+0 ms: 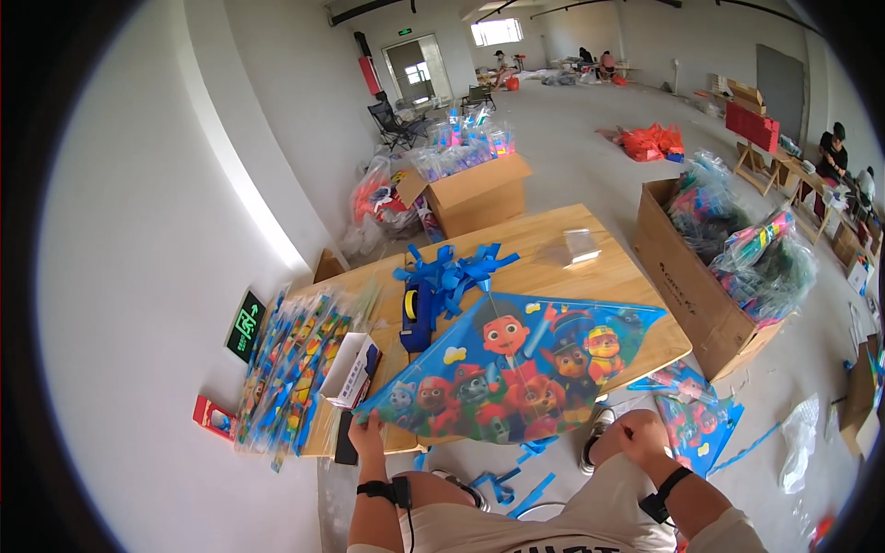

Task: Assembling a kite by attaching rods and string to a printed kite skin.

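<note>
A blue kite (516, 369) printed with cartoon characters lies spread across the near part of the wooden table (544, 249), its lower edge hanging over the front. My left hand (367, 431) is closed on the kite's left corner. Over my thigh, beyond the kite's lower right edge, my right hand (641, 433) is curled closed; whatever it holds, if anything, is hidden. Behind the kite sit a blue tape dispenser (417, 318) and a heap of blue ribbon strips (447, 276). A small white box (350, 370) stands by the left corner, with a dark flat object (347, 441) below it.
Long bagged kites (295, 373) cover the table's left end. A clear plastic case (581, 245) lies at the back right. Filled cartons stand behind (479, 195) and to the right (687, 276). Another kite (696, 424) and blue strips (502, 487) lie low beside my legs.
</note>
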Motion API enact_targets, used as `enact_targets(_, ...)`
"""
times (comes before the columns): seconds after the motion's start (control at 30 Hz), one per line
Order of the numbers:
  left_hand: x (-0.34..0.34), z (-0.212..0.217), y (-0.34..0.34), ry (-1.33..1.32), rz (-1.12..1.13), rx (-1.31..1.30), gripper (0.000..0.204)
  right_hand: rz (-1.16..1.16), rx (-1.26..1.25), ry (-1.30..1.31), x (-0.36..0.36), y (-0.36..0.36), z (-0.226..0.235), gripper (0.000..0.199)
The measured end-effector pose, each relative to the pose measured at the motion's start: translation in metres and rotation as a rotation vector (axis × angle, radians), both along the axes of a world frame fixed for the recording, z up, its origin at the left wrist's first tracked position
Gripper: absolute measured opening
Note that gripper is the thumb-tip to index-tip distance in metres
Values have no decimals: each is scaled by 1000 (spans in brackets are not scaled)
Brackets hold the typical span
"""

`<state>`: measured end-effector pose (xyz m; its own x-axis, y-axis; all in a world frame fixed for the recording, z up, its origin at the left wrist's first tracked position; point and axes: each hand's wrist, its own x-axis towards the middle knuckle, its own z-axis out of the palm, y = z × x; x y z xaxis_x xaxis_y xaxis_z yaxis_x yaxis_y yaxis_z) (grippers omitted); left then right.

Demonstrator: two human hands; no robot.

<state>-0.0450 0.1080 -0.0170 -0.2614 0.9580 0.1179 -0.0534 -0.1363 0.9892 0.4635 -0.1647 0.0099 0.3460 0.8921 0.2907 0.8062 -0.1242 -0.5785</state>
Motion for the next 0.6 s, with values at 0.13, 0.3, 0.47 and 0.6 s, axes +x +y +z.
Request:
enact_targets(0.13, 22, 42, -15, 127, -57, 107, 17, 18, -24, 6, 3, -1, 3, 13)
enact_targets(0.3, 81, 103, -56, 370, -208, 212, 12, -28, -132, 108, 0, 3, 11, 15)
enact_targets(0.47, 164, 156, -113, 696, -332, 212, 10, 275, -188, 417, -42, 22, 65, 38)
enact_targets(0.6, 204, 146, -144, 773, -363, 410, 18, 589, 105, 290, -105, 46, 115, 65)
